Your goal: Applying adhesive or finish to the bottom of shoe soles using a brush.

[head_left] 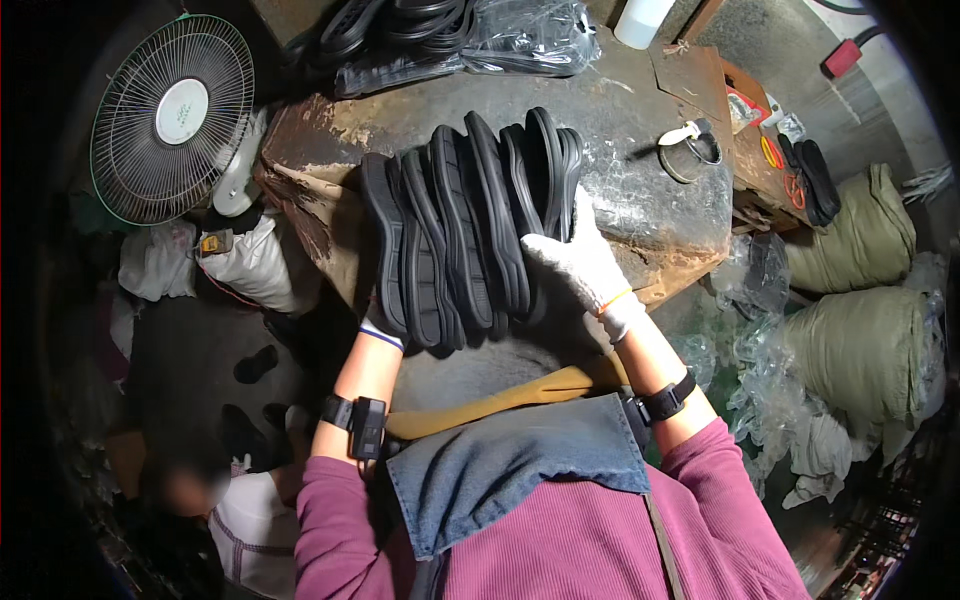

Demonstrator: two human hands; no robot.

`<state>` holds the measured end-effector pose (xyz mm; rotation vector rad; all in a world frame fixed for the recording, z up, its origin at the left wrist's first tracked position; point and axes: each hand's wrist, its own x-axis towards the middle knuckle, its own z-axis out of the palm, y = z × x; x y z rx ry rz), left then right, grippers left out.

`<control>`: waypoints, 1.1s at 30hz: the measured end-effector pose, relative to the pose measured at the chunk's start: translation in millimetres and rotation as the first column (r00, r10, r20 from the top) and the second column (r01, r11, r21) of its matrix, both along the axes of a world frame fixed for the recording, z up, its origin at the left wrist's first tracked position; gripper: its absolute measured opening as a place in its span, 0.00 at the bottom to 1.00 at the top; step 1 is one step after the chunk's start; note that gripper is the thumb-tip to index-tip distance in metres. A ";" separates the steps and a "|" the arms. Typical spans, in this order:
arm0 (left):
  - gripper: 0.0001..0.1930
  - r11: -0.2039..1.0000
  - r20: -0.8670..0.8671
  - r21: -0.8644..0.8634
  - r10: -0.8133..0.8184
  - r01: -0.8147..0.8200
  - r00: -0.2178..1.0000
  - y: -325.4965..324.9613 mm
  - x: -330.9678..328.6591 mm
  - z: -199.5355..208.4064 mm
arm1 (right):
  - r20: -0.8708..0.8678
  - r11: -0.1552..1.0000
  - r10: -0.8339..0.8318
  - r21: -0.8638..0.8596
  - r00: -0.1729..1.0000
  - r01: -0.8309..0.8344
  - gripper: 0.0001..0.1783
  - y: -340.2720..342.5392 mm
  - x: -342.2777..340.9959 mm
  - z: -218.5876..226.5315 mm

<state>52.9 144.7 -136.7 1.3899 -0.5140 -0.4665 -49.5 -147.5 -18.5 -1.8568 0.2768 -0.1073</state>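
Several black shoe soles (463, 225) stand on edge side by side, held as a row between my two hands at the near edge of the worktable. On the row's right end my white-gloved right hand (580, 255) presses, its thumb on the near side and its fingers partly behind the end sole. My left hand (385, 326) reaches under the row's left end; only its glove cuff and wrist show, and its fingers are hidden behind the soles. The row leans slightly, its lower ends over my lap.
The worn dark worktable (640, 150) carries plastic-wrapped black soles (530, 38) at the back and a round pot with a brush (690, 155) at right. A fan (180, 110) stands at left. Stuffed green sacks (850, 345) lie at right. Another person (250, 520) sits at lower left.
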 end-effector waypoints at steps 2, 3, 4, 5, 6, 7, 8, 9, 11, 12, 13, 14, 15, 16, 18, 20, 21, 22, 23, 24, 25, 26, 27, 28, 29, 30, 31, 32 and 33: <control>0.27 0.810 -0.561 -0.569 -0.258 -0.141 0.787 3.8 -11.3 -2.3 | -0.010 0.997 0.056 0.062 0.998 -0.055 0.67 1.3 2.4 13.2; 0.27 0.695 -0.593 -0.699 -0.436 -0.165 0.677 -17.2 -14.4 22.7 | -0.010 1.000 0.023 0.003 1.000 -0.023 0.67 -14.8 -1.5 6.5; 0.27 0.694 -0.592 -0.703 -0.447 -0.157 0.671 -19.5 -16.7 37.9 | 0.000 0.999 0.025 -0.039 1.000 -0.025 0.68 -18.3 -3.0 6.2; 0.26 0.758 -0.642 -0.628 -0.380 -0.174 0.666 -16.3 -17.6 47.3 | -0.054 0.992 -0.054 -0.116 0.997 0.047 0.69 -15.0 -5.5 12.9; 0.26 0.815 -0.686 -0.548 -0.309 -0.189 0.659 -14.2 -17.7 51.7 | -0.053 0.992 -0.056 -0.119 0.997 0.050 0.69 -12.0 -4.0 18.3; 0.23 0.866 -0.541 -0.498 -0.265 -0.050 0.798 -9.7 -15.6 42.7 | 0.000 0.981 -0.147 -0.131 0.989 0.145 0.70 -7.7 -1.8 23.1; 0.23 0.866 -0.538 -0.497 -0.259 -0.055 0.802 -10.0 -14.1 47.1 | 0.055 0.964 -0.224 -0.134 0.973 0.230 0.71 -0.1 1.1 32.0; 0.23 0.785 -0.513 -0.618 -0.442 0.040 0.736 -14.6 -11.2 51.2 | -0.016 0.969 -0.173 -0.185 0.985 0.167 0.73 12.0 -1.8 60.5; 0.24 0.810 -0.523 -0.585 -0.408 0.032 0.748 -46.2 -18.4 81.9 | 0.020 0.937 -0.169 -0.308 0.985 0.167 0.73 14.2 1.1 53.6; 0.24 0.805 -0.516 -0.591 -0.425 0.050 0.744 -58.0 -20.1 100.8 | 0.019 0.933 -0.182 -0.313 0.983 0.179 0.73 9.8 3.0 46.6; 0.25 0.917 -0.429 -0.392 -0.249 0.070 0.868 -62.9 -23.9 116.0 | 0.026 0.930 -0.185 -0.320 0.982 0.183 0.73 6.7 3.1 44.8; 0.26 0.985 -0.290 -0.169 -0.075 0.026 0.954 -62.1 -28.3 123.8 | 0.010 0.939 -0.175 -0.298 0.985 0.170 0.73 5.6 1.0 44.8; 0.25 0.991 -0.028 -0.104 -0.082 0.079 0.996 -57.6 -27.5 114.2 | -0.007 0.949 -0.163 -0.275 0.987 0.155 0.73 3.3 -0.8 43.1; 0.24 0.946 0.365 0.314 -0.202 0.083 0.909 -51.1 -17.7 116.7 | 0.052 0.965 -0.142 -0.215 0.988 0.150 0.73 -3.0 -1.3 35.8; 0.25 0.966 -0.134 0.126 -0.211 0.228 0.968 -54.3 -16.9 119.8 | 0.120 0.968 -0.110 -0.213 0.987 0.133 0.73 -12.0 -1.1 23.7; 0.21 0.975 -0.487 -0.209 -0.175 0.080 0.856 -67.4 -26.1 129.5 | 0.099 0.979 -0.087 -0.174 0.991 0.103 0.73 -21.5 -3.0 15.8; 0.24 0.984 -0.459 -0.147 -0.156 0.099 0.875 -84.9 -29.2 149.5 | 0.142 0.994 -0.096 -0.046 0.985 0.104 0.72 -30.1 -5.9 9.8; 0.27 0.990 -0.432 -0.085 -0.139 0.113 0.891 -101.5 -31.4 158.7 | 0.181 0.992 -0.109 0.082 0.977 0.096 0.71 -40.2 -9.1 1.2; 0.29 0.983 -0.329 -0.160 -0.134 0.084 0.935 -99.6 -34.6 154.3 | 0.140 0.989 -0.102 0.119 0.985 0.085 0.67 -34.7 -10.8 5.8; 0.30 0.980 -0.369 -0.197 -0.089 0.016 0.925 -105.3 -41.9 152.6 | 0.139 0.990 -0.089 0.121 0.986 0.073 0.67 -28.9 -12.2 12.5; 0.29 0.996 -0.129 -0.078 0.041 -0.051 0.991 -108.3 -46.4 151.5 | 0.161 0.997 -0.068 0.032 0.985 0.063 0.61 -23.7 -13.5 19.0; 0.29 0.992 0.129 0.015 0.121 -0.124 0.984 -117.6 -50.5 153.3 | 0.181 0.995 -0.064 -0.067 0.981 0.077 0.56 -24.6 -16.9 24.2; 0.35 0.972 0.309 0.043 0.207 -0.231 0.928 -129.3 -53.6 148.9 | 0.234 0.991 -0.101 0.107 0.967 0.078 0.61 -27.2 -12.2 18.0; 0.38 0.992 0.153 -0.012 0.129 -0.129 0.980 -130.8 -58.9 147.3 | 0.233 0.991 -0.109 0.101 0.966 0.088 0.61 -31.1 -12.5 18.2; 0.39 0.989 0.271 -0.054 0.148 -0.139 0.951 -129.9 -52.9 143.1 | 0.240 0.992 -0.078 0.119 0.968 0.050 0.60 -26.4 -11.1 22.7; 0.39 0.985 0.385 -0.095 0.169 -0.143 0.907 -128.5 -47.0 139.1 | 0.248 0.990 -0.047 0.138 0.968 0.013 0.60 -22.3 -9.4 25.6; 0.39 0.984 0.387 -0.088 0.177 -0.155 0.905 -122.7 -47.9 134.7 | 0.277 0.998 -0.017 0.061 0.961 0.000 0.61 -22.2 -5.4 21.6; 0.41 0.990 0.135 -0.116 0.090 -0.075 0.987 -125.7 -48.7 140.0 | 0.272 0.998 -0.026 0.059 0.962 0.010 0.61 -26.6 -6.9 20.8; 0.43 0.987 -0.126 -0.159 -0.018 -0.002 0.992 -129.4 -49.5 143.7 | 0.188 0.997 -0.069 0.050 0.980 0.061 0.61 -31.6 -8.5 17.7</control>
